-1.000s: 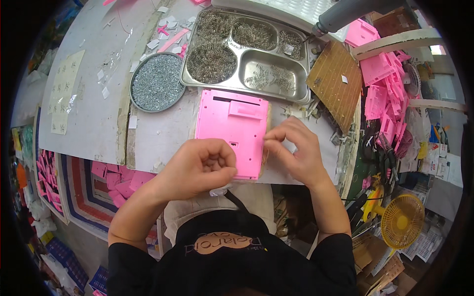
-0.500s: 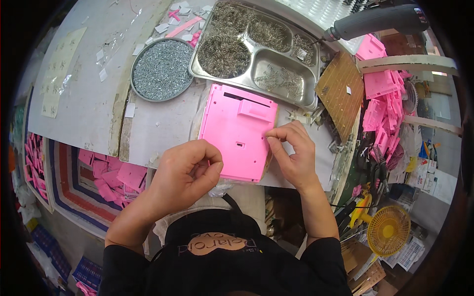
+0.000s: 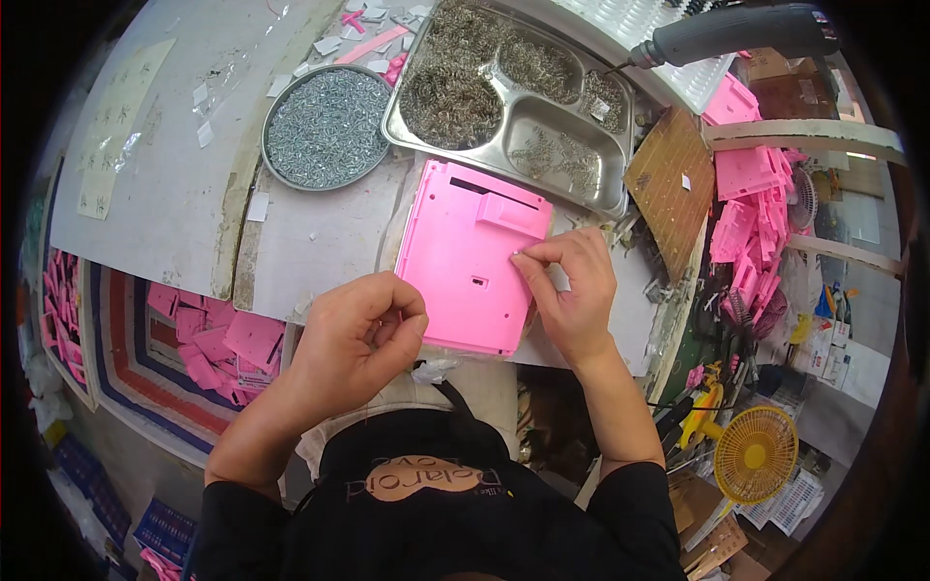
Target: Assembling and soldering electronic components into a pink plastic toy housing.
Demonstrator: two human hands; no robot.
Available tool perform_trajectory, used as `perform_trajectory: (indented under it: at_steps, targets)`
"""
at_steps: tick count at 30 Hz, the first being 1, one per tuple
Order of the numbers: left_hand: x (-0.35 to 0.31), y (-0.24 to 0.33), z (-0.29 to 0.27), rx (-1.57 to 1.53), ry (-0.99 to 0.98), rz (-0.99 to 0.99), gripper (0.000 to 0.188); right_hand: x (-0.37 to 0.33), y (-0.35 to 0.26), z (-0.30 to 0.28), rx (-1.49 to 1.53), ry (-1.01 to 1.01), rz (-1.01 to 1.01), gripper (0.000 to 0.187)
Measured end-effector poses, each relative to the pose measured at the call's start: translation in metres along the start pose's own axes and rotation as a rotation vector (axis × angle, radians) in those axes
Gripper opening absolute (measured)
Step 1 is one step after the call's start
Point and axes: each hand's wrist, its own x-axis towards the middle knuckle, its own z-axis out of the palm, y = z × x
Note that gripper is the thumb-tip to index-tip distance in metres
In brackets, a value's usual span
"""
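Over the pink panel (image 3: 453, 252), our right hand (image 3: 575, 295) pinches a tiny shiny piece (image 3: 515, 253); our left hand (image 3: 358, 334) curls, whether around anything we cannot tell.

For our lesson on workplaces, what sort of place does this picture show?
Probably an assembly workshop, judging by the compartmented metal tray holding springs, the round dish of small metal pieces, and the heaped pink plastic parts.

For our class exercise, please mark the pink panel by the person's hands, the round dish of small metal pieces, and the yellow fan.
Pink panel (image 3: 453, 254): head view, on its flat upper face.
Round dish (image 3: 320, 188): head view, on its near rim.
Yellow fan (image 3: 757, 453): head view, mid-grille.
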Motion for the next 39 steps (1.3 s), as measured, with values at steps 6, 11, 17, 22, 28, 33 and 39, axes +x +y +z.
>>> perform_trajectory:
  at_steps: [6,11,17,22,28,33,39]
  targets:
    - [0.001,0.0,0.001,0.099,0.022,0.095,0.004,-0.008,0.007,-0.005,0.192,0.149,0.174,0.014]
    - [-0.001,0.004,0.004,0.06,0.013,0.048,0.008,-0.023,-0.011,-0.028,0.719,0.082,0.524,0.012]
    - [0.023,0.002,0.032,0.313,0.021,0.489,0.011,-0.023,0.0,-0.037,0.839,-0.067,0.709,0.018]
    - [0.044,-0.002,0.048,0.645,-0.109,0.689,0.019,-0.026,-0.002,-0.035,0.879,-0.03,0.656,0.016]
    - [0.043,0.0,0.046,0.859,-0.242,0.737,0.03,-0.023,0.001,-0.027,0.688,-0.004,0.505,0.015]
    - [0.035,0.0,0.047,0.8,-0.164,0.66,0.032,-0.02,0.005,-0.017,0.622,-0.042,0.486,0.016]
    - [0.067,-0.02,-0.032,0.899,0.386,0.52,0.017,-0.019,0.007,-0.013,0.624,-0.094,0.573,0.015]
